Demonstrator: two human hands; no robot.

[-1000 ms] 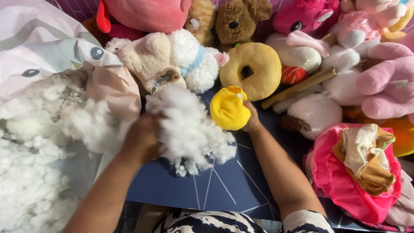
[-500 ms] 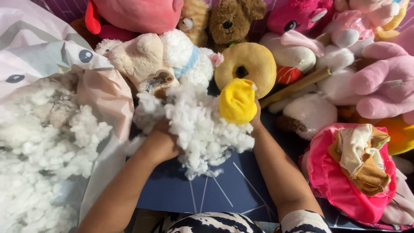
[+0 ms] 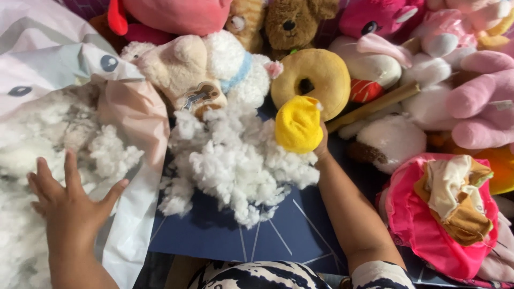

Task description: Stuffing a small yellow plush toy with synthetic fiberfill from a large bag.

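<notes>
Head view, one entry, hands first. Right hand (image 3: 321,145): gripping a small yellow plush shell (image 3: 298,124), fingers mostly hidden behind it, the forearm running up from the lower right across the dark blue mat (image 3: 225,235). The yellow plush shell is looking soft and limp, rounded at the top, with a wisp of white showing at its upper edge; it is sitting just in front of a tan ring-shaped plush (image 3: 313,80) and touching the pile of white stuffing (image 3: 235,155). That pile is lying loose and clumpy on the mat at centre, between the two arms. Left hand (image 3: 69,206): fingers spreading wide, palm down, holding nothing, hovering over or resting on the white filling inside an open pale plastic bag (image 3: 128,128) at the left; contact is not clear. Behind the pile a cream and white plush animal (image 3: 198,69) is lying on its side. Farther out, a row of soft toys is crowding the top edge: a brown bear (image 3: 292,21), pink plush figures (image 3: 482,101), a white plush with a brown patch (image 3: 385,142). At lower right a pink fabric bundle (image 3: 423,225) is holding folded tan cloth (image 3: 455,200).
</notes>
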